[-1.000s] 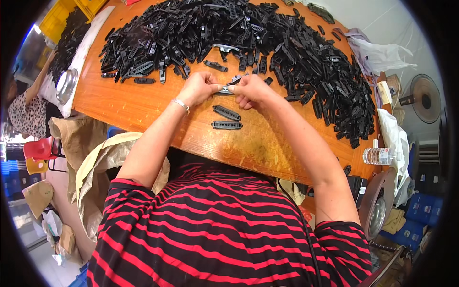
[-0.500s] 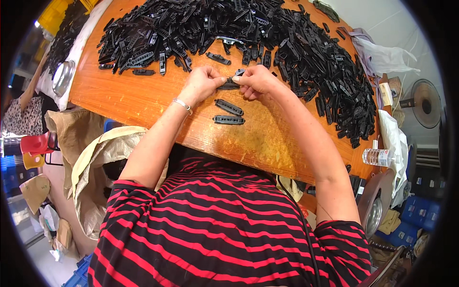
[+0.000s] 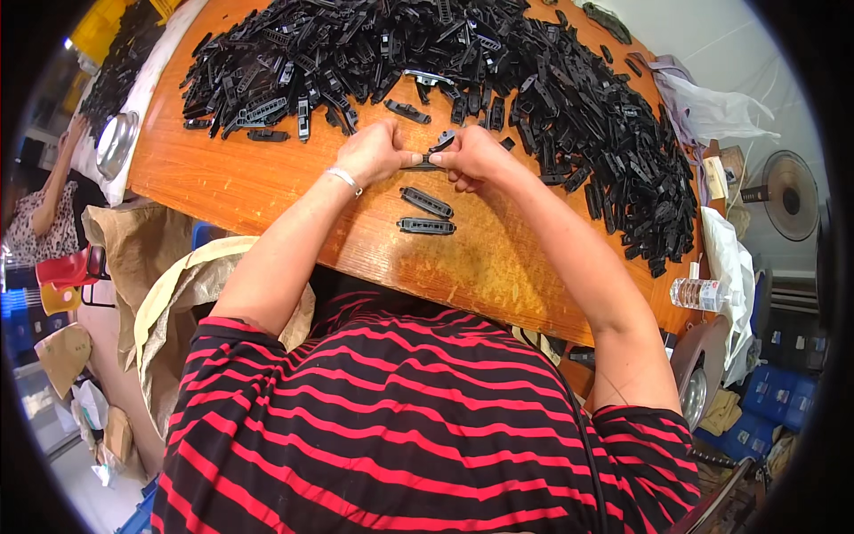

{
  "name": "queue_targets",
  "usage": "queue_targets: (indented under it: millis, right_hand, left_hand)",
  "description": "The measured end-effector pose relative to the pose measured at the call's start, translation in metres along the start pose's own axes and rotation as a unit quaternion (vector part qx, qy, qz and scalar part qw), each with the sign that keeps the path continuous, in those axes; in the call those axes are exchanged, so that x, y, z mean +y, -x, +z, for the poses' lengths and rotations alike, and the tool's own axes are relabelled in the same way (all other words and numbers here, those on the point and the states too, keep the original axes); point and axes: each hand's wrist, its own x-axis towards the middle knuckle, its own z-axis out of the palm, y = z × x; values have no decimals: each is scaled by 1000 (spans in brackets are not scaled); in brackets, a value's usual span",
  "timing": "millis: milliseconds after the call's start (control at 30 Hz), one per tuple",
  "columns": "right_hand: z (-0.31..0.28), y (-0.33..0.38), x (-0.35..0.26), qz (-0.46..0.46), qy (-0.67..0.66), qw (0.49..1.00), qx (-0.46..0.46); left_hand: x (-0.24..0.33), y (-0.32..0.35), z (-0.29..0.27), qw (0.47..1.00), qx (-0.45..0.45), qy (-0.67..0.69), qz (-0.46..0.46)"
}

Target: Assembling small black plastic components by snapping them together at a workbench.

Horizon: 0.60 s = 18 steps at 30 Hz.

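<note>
Both hands meet over the table [image 3: 267, 191], same as half a second and a second ago: posture barely changes, only the view shifts slightly. Left hand [image 3: 374, 156] is closed, fingers pinching the left end of a black clip [image 3: 433, 153]; right hand [image 3: 471, 156] is closed too, pinching its right end, thumbs pressed toward each other. The clip is held just above the wood, between the two hands, right at the near edge of the big pile [image 3: 498, 80] of black parts. Two finished-looking strips [image 3: 427, 214] lie side by side just below the hands, unmoved across all frames, so no new piece has been set down yet; I judge the current piece is still being pressed together. Silver bracelet [image 3: 343, 180] on the left wrist. Water bottle [image 3: 698, 294] at the right table edge.
</note>
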Motion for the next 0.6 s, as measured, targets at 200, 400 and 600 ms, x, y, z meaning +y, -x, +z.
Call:
queue_targets:
  millis: [200,400,600]
  right_hand:
    - [4,5,5,-4,15,999,36]
    - [5,36,36,-27,-15,999,-24]
    - [0,56,57,-35,-71,997,17]
  left_hand:
    - [8,15,7,996,73,-56,21]
    - [15,56,18,970,56,-73,225]
    - [29,87,43,939,61,-185,285]
